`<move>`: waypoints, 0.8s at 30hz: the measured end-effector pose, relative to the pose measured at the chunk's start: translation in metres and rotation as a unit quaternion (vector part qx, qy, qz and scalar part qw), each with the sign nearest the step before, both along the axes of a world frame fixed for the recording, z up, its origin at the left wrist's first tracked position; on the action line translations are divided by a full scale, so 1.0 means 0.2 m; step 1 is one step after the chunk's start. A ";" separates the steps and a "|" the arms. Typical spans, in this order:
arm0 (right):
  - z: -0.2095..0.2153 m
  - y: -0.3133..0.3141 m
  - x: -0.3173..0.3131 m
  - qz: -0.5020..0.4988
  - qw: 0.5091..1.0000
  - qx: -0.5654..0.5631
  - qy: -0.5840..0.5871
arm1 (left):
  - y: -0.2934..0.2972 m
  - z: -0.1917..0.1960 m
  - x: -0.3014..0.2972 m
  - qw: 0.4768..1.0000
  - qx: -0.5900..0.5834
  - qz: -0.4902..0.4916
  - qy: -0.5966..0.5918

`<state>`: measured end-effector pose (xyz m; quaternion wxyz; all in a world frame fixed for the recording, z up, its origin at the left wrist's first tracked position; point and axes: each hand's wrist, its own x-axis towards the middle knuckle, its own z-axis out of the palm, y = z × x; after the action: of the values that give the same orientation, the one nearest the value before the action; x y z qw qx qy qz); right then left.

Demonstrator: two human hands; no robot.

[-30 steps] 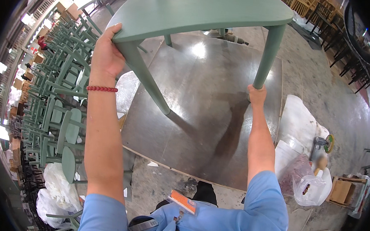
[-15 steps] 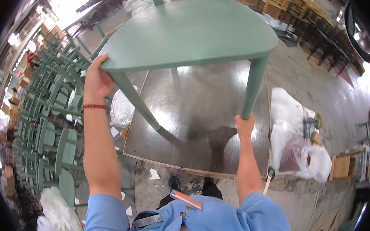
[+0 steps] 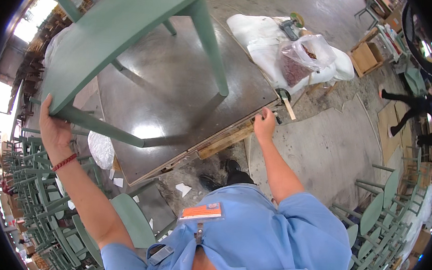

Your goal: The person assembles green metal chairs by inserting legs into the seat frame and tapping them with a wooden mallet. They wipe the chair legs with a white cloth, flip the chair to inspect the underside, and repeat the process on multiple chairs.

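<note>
This is a furniture workshop or factory hall. Many green chairs (image 3: 29, 193) are stacked on the left and more (image 3: 384, 214) on the right. A worn metal worktable (image 3: 179, 88) stands on a rough concrete floor (image 3: 324, 146), with cardboard boxes (image 3: 367, 55) far right.

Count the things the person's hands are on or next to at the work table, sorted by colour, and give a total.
Green: 1, the chair gripped at a leg by the left hand
Dark grey: 1, the table whose corner the right hand touches
Black and pale: 1, the tool at that corner
Red: 1, the wristband
Total: 4
</note>
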<state>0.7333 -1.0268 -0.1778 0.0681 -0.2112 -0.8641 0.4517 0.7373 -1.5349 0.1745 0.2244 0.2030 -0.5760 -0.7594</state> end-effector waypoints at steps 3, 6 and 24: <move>-0.14 0.20 0.09 -0.004 0.985 0.128 -0.118 | -0.02 0.01 0.01 1.000 0.017 0.007 -0.020; -0.28 0.38 0.14 0.094 0.937 0.212 -0.260 | 0.04 0.03 -0.02 0.998 0.006 0.018 -0.058; 0.65 0.53 -0.03 0.276 0.955 -0.075 0.074 | 0.22 -0.25 0.32 0.970 0.047 0.102 0.215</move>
<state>0.7278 -0.9213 -0.0471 -0.0118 0.0645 -0.8450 0.5308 0.8021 -1.4909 0.1250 0.4094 0.1035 -0.4539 -0.7847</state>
